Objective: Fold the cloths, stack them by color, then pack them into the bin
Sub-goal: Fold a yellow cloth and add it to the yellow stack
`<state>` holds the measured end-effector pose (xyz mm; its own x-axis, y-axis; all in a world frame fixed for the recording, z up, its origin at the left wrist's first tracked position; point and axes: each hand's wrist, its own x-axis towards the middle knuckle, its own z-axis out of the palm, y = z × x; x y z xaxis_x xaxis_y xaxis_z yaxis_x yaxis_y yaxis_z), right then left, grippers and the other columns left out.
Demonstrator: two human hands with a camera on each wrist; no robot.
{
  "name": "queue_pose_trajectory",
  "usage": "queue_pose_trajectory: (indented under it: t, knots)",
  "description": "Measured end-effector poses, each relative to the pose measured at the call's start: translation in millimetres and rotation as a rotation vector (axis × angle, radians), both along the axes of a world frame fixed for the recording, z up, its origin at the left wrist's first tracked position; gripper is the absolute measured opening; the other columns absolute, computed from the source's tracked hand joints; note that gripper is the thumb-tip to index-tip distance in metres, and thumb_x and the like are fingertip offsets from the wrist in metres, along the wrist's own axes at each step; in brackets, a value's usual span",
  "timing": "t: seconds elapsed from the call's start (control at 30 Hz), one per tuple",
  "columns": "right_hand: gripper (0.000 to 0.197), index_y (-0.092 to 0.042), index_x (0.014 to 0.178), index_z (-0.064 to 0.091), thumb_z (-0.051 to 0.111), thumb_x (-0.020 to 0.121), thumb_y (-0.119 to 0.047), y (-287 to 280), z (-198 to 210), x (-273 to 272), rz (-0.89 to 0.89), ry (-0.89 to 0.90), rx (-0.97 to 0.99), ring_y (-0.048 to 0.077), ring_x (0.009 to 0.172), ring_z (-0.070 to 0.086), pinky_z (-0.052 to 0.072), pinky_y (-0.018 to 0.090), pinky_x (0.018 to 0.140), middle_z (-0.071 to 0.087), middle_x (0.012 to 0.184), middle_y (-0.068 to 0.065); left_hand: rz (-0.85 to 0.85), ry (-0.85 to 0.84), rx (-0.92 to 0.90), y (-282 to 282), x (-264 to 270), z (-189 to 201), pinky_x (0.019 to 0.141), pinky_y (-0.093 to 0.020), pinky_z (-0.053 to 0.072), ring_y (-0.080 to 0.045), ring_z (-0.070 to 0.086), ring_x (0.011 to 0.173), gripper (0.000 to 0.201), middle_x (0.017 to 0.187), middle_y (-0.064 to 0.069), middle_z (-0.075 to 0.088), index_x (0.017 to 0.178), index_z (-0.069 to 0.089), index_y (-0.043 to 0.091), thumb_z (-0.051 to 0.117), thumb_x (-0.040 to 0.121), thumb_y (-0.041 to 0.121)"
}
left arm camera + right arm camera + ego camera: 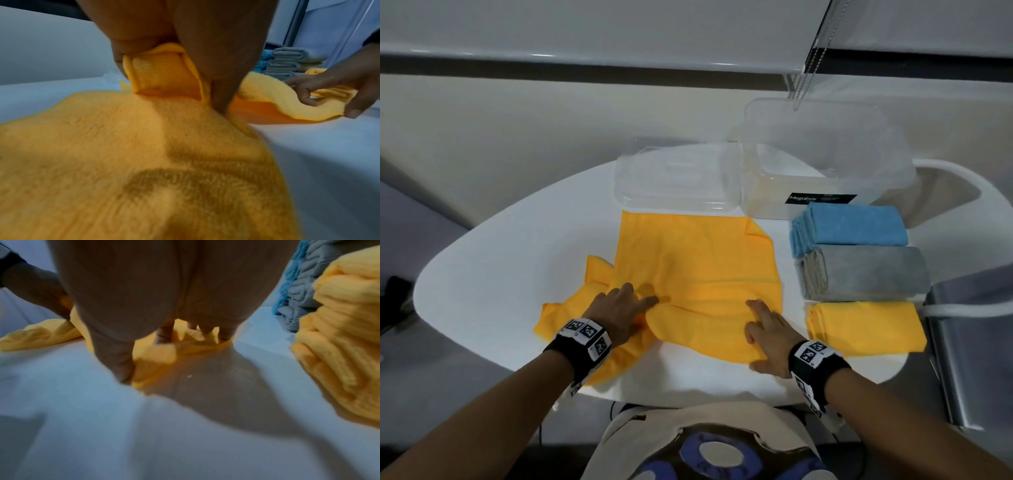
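Left hand [619, 308]: pinches the near edge of the orange cloth [698, 274], spread on the tabletop [500, 260].
Right hand [765, 334]: thumb and fingers grip that same edge.
Done: blue [852, 224], grey [866, 272], orange stacks [866, 325] right of both grips.
Left: this fold, then packing the bin [825, 164] beyond.

right hand [164, 308] blurred close up; its fingertips hidden by yellow cloth [156, 356].
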<state>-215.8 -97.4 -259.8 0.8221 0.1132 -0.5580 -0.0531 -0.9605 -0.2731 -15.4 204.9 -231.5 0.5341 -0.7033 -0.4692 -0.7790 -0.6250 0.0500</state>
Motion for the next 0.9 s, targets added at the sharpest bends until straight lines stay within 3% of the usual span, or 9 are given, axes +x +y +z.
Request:
queue_pose_trajectory:
  t: [0.2,0.3,0.37,0.47,0.6,0.7,0.77,0.83,0.9]
  knots:
    - [0.025,-0.017,0.100,0.056,0.059,0.086,-0.036,-18,3,-3,-0.151,-0.071,0.178,0.026,0.127,0.045,0.038,0.028,0.095,0.018,0.158,0.001,0.079,-0.094,-0.413,14,-8,-7,0.068,-0.043,0.050,-0.035,0.056,0.085,0.046,0.107,-0.011,0.053,0.122,0.062,0.024,0.074,0.078,0.019]
    - [0.019,-0.021,0.091,0.056,0.055,0.077,-0.034,-21,13,-3,-0.357,-0.181,0.328,0.019,0.101,0.055,0.037,0.024,0.077,0.051,0.124,-0.004,0.241,0.159,-0.562,21,-8,-2,0.077,-0.042,0.055,-0.028,0.063,0.092,0.042,0.107,-0.006,0.063,0.126,0.061,0.018,0.070,0.085,0.009]
    - [0.011,-0.029,0.088,0.052,0.059,0.080,-0.025,-24,18,-3,-0.388,-0.148,0.354,0.019,0.084,0.057,0.039,0.026,0.068,0.060,0.095,-0.003,0.388,0.258,-0.580,27,-7,1,0.082,-0.037,0.054,-0.016,0.065,0.092,0.029,0.103,0.004,0.068,0.113,0.061,0.030,0.066,0.090,0.014]
    - [0.011,-0.026,0.096,0.055,0.060,0.089,-0.021,-28,21,-5,-0.334,0.008,0.275,0.020,0.078,0.056,0.036,0.026,0.062,0.060,0.088,-0.002,0.442,0.277,-0.534,36,-5,1,0.070,-0.031,0.052,-0.014,0.064,0.077,0.032,0.085,0.012,0.066,0.089,0.049,0.046,0.057,0.095,0.016]
    - [0.013,-0.026,0.104,0.050,0.053,0.094,-0.018,-28,26,0,-0.348,0.063,0.233,0.016,0.070,0.052,0.036,0.027,0.060,0.058,0.084,0.000,0.548,0.320,-0.469,43,-2,-3,0.062,-0.040,0.048,-0.024,0.058,0.066,0.026,0.076,-0.002,0.063,0.085,0.047,0.043,0.044,0.101,0.024]
    - [0.019,-0.021,0.117,0.041,0.041,0.099,-0.014,-22,26,3,-0.373,0.102,0.206,0.010,0.060,0.045,0.032,0.022,0.052,0.048,0.074,-0.002,0.556,0.414,-0.369,39,-9,-7,0.064,-0.038,0.046,-0.031,0.060,0.073,0.020,0.078,-0.006,0.060,0.084,0.043,0.040,0.036,0.102,0.035]
    - [0.022,-0.020,0.121,0.034,0.036,0.100,-0.013,-19,25,2,-0.345,0.140,0.185,0.011,0.060,0.044,0.031,0.023,0.051,0.045,0.073,-0.003,0.538,0.447,-0.207,35,-15,-6,0.071,-0.036,0.045,-0.032,0.060,0.087,0.011,0.087,0.001,0.055,0.101,0.040,0.040,0.043,0.096,0.050]
    - [0.022,-0.022,0.118,0.030,0.037,0.099,-0.012,-18,25,1,-0.335,0.167,0.176,0.012,0.061,0.045,0.029,0.023,0.051,0.043,0.074,-0.003,0.463,0.420,-0.062,34,-19,-7,0.083,-0.037,0.045,-0.028,0.056,0.100,0.061,0.102,0.009,0.046,0.122,0.032,0.037,0.065,0.077,0.061]
    - [0.026,-0.026,0.112,0.025,0.044,0.097,-0.017,-20,26,0,-0.334,0.177,0.178,0.020,0.069,0.051,0.032,0.025,0.053,0.047,0.080,0.000,0.398,0.335,0.008,33,-23,-4,0.090,-0.039,0.042,-0.026,0.052,0.106,0.074,0.111,0.011,0.044,0.126,0.031,0.038,0.075,0.069,0.055]
